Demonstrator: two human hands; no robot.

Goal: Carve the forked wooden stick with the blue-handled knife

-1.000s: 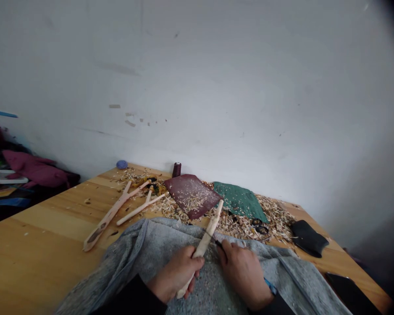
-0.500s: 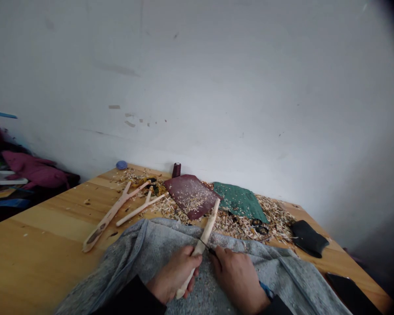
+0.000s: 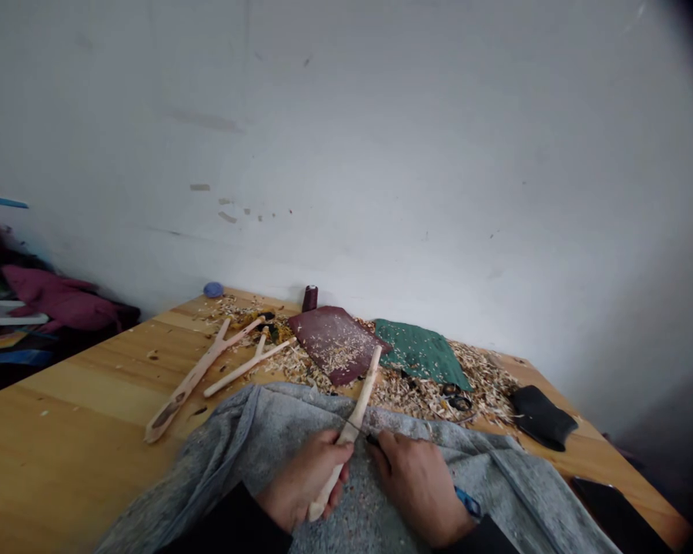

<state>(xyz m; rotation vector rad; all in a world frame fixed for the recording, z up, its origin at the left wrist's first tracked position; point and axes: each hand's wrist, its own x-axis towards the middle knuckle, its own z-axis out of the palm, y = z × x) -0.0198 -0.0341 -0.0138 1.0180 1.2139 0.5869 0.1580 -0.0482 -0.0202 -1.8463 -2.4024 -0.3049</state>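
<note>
My left hand point(image 3: 302, 485) is closed around a pale wooden stick point(image 3: 355, 419) that points up and away over a grey fleece cloth point(image 3: 254, 438). My right hand point(image 3: 411, 486) is closed on a small knife point(image 3: 365, 436), whose dark blade meets the stick just above my left fingers. Wood shavings lie on the cloth under both hands.
On the wooden table point(image 3: 63, 431) lie two forked carved sticks point(image 3: 199, 373), a maroon sheet point(image 3: 336, 342), a green sheet point(image 3: 421, 354), a heap of shavings point(image 3: 485, 385), a dark thread spool point(image 3: 310, 298), a black pouch point(image 3: 541, 418) and a phone point(image 3: 612, 512). Clothes are piled at the left point(image 3: 58, 300).
The stick has tilted and slid a little to the left. My right hand with the knife has moved left and down along the stick toward my left hand.
</note>
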